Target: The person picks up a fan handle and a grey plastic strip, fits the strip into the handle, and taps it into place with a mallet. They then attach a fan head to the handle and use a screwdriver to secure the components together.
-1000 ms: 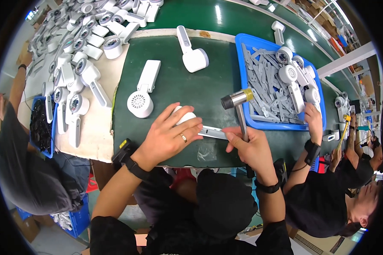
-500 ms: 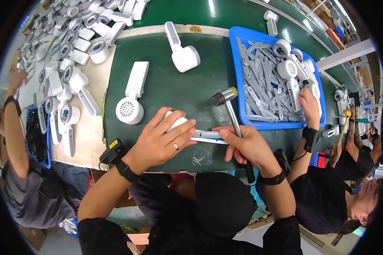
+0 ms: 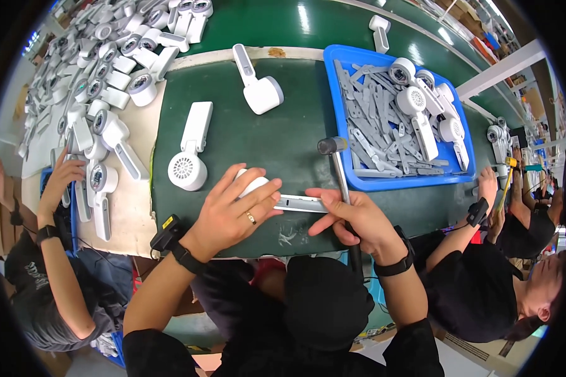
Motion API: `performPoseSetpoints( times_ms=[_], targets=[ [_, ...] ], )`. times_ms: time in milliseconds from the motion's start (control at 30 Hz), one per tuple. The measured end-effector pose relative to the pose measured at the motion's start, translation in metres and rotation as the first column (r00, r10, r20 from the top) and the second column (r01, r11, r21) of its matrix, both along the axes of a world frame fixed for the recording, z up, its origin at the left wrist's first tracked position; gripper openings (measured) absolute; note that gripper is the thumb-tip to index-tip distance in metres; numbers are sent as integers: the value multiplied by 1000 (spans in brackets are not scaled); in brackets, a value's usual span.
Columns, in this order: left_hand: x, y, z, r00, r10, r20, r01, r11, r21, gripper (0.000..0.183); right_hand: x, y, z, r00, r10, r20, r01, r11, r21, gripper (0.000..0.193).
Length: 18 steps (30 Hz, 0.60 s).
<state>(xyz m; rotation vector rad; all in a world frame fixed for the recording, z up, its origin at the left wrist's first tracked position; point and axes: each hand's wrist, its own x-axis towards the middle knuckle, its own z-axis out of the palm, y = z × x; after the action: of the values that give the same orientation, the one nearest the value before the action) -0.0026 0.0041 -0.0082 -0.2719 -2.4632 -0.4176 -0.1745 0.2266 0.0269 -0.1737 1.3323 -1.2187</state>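
My left hand [image 3: 236, 210] is closed around the head of a white handheld fan [image 3: 253, 184], its fingers covering much of it. The fan's handle, with a grey strip [image 3: 300, 203] along it, points right toward my right hand [image 3: 361, 220]. That hand keeps a hammer [image 3: 341, 173] tucked in its grip, the metal shaft upright and the dark-and-yellow head above the fingers. Its thumb and index finger are at the handle's end. Beyond my hands, one white fan [image 3: 188, 169] lies grille up and another fan [image 3: 263, 94] lies with its grey strip showing.
A blue tray [image 3: 337, 94] at the right holds grey strips and several fans. Many fans [image 3: 107, 81] are heaped at the far left. A co-worker's hand [image 3: 63, 179] is near a blue bin at left; another co-worker's hand [image 3: 486, 185] is beside the tray.
The grey strip, earlier slightly apart from the white handle, now lies along it. The right co-worker's hand has left the tray, where a fan stays. The left co-worker's hand has come over the bin.
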Motion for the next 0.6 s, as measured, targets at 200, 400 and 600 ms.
performPoseSetpoints(
  times_ms=[200,400,600],
  targets=[
    [-2,5,3,1000,14,-7,-14,1000,-14,31,4,-4,5,986,56,-158,-42,995,93,46],
    [1,7,0,999,46,-14,-47,998,-36,31,7,-4,1,974,33,-224,-14,996,83,42],
    [4,10,-2,998,61,-4,-61,998,-23,34,10,-3,2,968,-6,-250,21,998,57,40]
  ],
)
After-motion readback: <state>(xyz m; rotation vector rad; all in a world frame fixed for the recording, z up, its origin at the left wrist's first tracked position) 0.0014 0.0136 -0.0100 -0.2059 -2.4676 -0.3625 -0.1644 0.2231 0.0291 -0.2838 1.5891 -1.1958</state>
